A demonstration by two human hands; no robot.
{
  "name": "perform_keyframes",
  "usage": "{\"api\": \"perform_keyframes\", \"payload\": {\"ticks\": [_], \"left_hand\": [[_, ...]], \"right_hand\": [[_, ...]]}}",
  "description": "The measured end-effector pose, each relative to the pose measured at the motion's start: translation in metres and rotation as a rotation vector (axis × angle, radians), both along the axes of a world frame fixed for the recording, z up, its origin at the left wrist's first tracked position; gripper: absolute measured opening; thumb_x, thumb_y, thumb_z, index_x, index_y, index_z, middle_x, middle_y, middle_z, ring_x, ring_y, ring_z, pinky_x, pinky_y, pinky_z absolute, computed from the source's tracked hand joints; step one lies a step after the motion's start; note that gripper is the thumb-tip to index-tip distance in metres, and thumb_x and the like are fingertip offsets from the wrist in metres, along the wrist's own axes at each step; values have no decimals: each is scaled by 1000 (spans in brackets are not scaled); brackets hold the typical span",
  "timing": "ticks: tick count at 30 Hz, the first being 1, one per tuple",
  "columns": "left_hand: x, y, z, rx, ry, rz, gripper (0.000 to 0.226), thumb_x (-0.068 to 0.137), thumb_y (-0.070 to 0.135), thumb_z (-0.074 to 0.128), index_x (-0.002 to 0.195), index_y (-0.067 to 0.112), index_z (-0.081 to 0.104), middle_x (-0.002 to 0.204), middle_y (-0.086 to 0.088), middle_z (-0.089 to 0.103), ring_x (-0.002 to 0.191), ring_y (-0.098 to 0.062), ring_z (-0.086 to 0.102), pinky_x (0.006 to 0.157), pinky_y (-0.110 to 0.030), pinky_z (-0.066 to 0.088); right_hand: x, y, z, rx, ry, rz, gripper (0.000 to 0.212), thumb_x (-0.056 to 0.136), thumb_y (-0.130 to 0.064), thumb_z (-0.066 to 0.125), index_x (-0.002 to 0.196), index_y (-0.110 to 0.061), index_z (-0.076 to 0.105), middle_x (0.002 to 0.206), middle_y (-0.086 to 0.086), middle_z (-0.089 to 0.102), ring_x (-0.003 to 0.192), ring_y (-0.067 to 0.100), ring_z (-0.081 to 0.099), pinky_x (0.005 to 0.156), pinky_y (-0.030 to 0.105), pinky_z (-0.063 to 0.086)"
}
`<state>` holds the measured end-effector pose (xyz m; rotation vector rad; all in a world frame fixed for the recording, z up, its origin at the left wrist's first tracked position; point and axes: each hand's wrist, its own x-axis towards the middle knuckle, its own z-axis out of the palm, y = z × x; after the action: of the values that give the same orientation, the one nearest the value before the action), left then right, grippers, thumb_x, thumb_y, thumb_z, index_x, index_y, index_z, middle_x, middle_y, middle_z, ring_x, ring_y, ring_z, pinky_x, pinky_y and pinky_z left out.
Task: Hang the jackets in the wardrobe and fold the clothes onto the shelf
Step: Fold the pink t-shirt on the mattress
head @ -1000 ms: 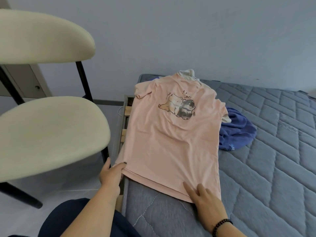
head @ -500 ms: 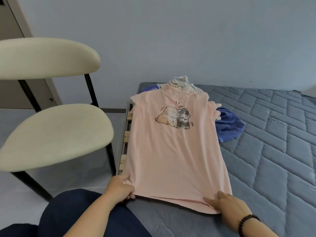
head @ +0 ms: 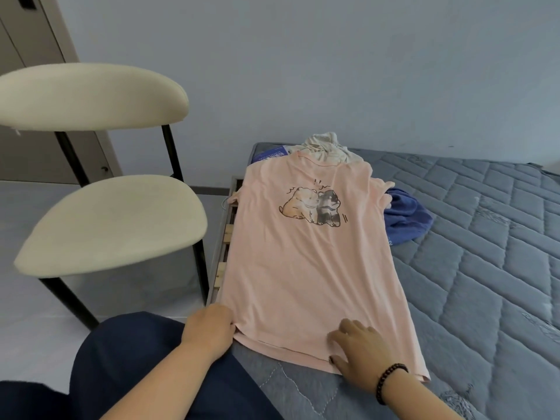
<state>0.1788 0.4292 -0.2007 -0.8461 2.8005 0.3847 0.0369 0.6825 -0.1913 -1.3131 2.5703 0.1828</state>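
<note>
A pink T-shirt (head: 306, 268) with a cartoon print of two animals lies spread face up along the left edge of a grey quilted mattress (head: 472, 268). My left hand (head: 210, 330) grips the shirt's bottom left hem corner, fingers curled on the cloth. My right hand (head: 359, 353), with a dark bead bracelet at the wrist, lies on the lower part of the shirt near the hem with fingers spread. A crumpled blue garment (head: 404, 218) sits beside the shirt's right sleeve. A cream garment (head: 325, 147) lies bunched past the collar.
A cream cushioned chair (head: 112, 219) with black legs stands on the left, close to the bed edge. Wooden bed slats (head: 225, 247) show between chair and mattress. A beige cabinet (head: 33, 86) stands at far left against the wall. My dark-trousered knee (head: 130, 359) is at the bottom.
The T-shirt has been pulled straighter and flatter along the mattress edge. My right hand moved left from the bottom right hem corner onto the cloth. My left hand keeps its hold.
</note>
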Motion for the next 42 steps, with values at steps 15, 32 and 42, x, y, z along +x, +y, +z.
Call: {"api": "perform_keyframes", "payload": {"ticks": [15,32,42], "left_hand": [[8,-2,9,-66,91,94,25,92,27,43,70,18,51,83,5,56,72,-13,53,64,-26,40],[6,13,11,-271,-195,-86,7,85,22,47,80,20,50,90,3,56,82,-16,46,77,-28,34],[-31,-14,-1,423,251,453,20,95,20,41,88,35,52,101,9,48,98,-16,48,84,-30,39]], "right_hand": [[-1,-7,-13,-57,4,199,16,81,-33,44,79,-22,55,87,-5,55,79,16,56,55,27,40],[2,-22,-7,84,-68,127,26,83,-22,46,93,-11,67,89,0,55,86,23,59,66,29,45],[-43,-76,-8,-184,-192,35,30,94,-22,40,110,-15,64,119,1,57,111,19,53,84,32,51]]}}
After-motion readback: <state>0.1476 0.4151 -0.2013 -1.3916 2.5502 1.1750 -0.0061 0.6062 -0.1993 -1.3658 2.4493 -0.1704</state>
